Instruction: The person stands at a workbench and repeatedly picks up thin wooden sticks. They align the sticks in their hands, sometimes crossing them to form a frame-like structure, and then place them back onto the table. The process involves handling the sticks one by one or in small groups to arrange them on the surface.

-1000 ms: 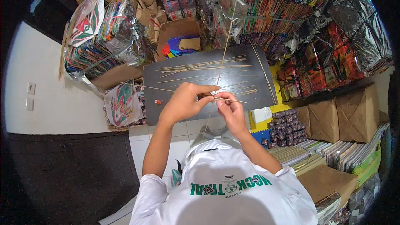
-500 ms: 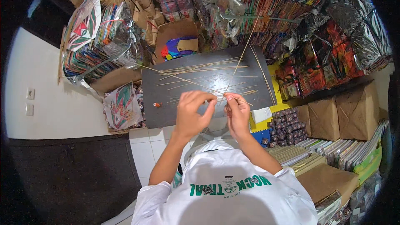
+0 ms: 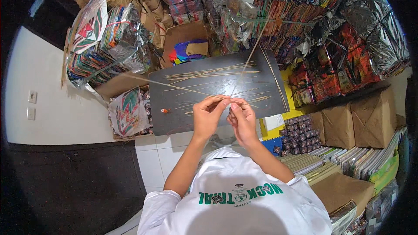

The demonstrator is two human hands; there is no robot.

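Observation:
Two long thin bamboo sticks (image 3: 187, 89) cross just over the near part of the dark table. One slants to the far left and the other rises to the far right. My right hand (image 3: 244, 122) is closed on them at the crossing, thumb and fingers pinched. Against it, my left hand (image 3: 205, 119) is closed too, its thumb and fingertips pinching at the same crossing. Any thread between the fingers is too fine to see. Beyond my hands, several loose bamboo sticks (image 3: 217, 75) lie across the tabletop (image 3: 174, 124). A small orange spool (image 3: 164, 110) stands near the table's left edge.
A cardboard box (image 3: 185, 30) with coloured pieces adjoins the table's far edge. Bundled stacks (image 3: 109, 30) rise at the left, and plastic-wrapped bundles (image 3: 335, 74) at the right. Small dark packs (image 3: 300, 135) and brown parcels (image 3: 370, 119) sit at the near right.
My left hand has moved right and its fingers, apart before, have closed at the stick crossing beside my right hand. The held sticks have shifted slightly left.

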